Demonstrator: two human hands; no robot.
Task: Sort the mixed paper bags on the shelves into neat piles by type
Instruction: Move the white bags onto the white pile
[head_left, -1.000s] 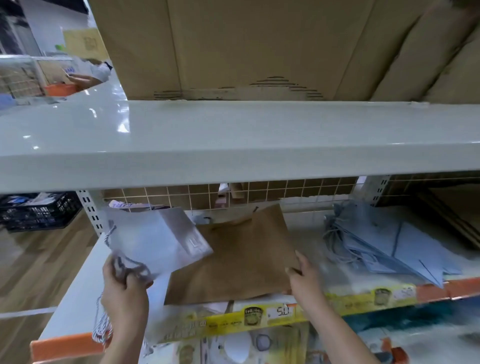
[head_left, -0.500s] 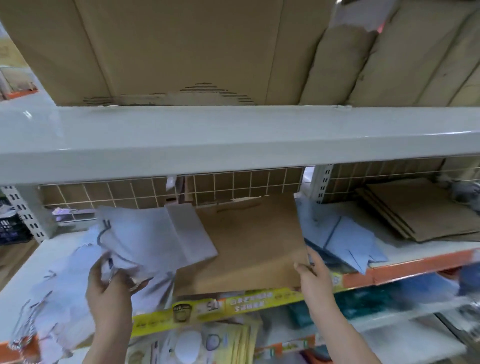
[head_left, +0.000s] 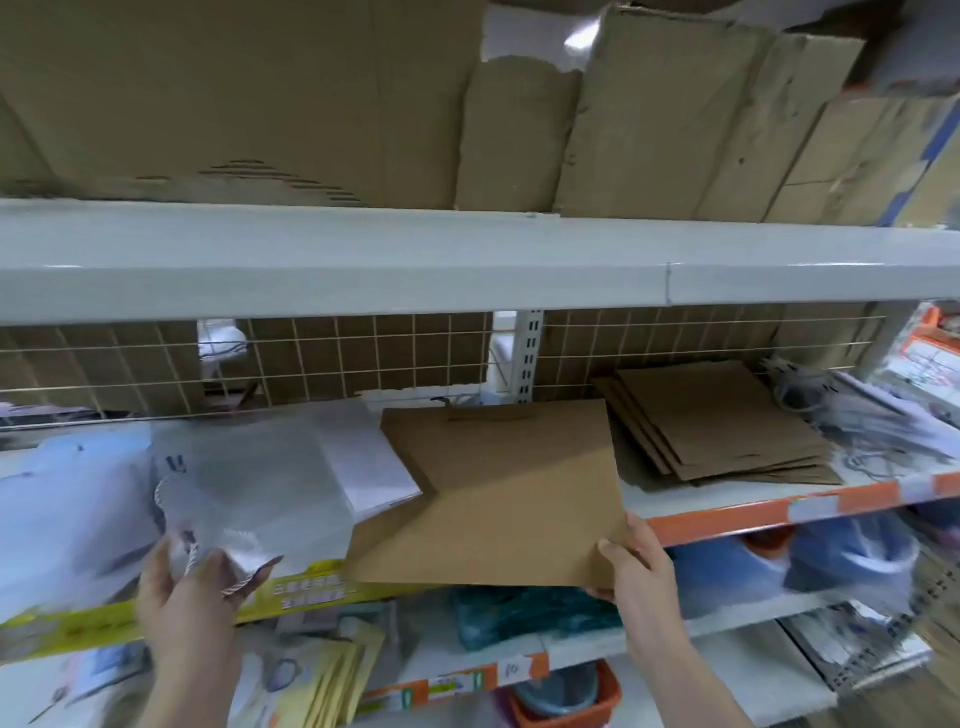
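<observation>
Both hands grip bags at the shelf (head_left: 727, 512)
Left hand (head_left: 187, 597) clutches white bags (head_left: 249, 483) by cord handles; right hand (head_left: 636, 564) pinches flat brown bag (head_left: 509, 493) corner.

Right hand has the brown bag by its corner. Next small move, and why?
Probably carry the brown bag rightward onto the brown stack: the right hand grips its near corner, and that same-type pile lies just beyond it. The left hand holds white bags.

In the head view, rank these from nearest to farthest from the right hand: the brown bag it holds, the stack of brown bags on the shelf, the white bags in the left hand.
1. Brown bag: gripped at its near right corner by the right hand.
2. Stack of brown bags: up and to the right, further back on the shelf.
3. White bags: far left, in the left hand.
</observation>
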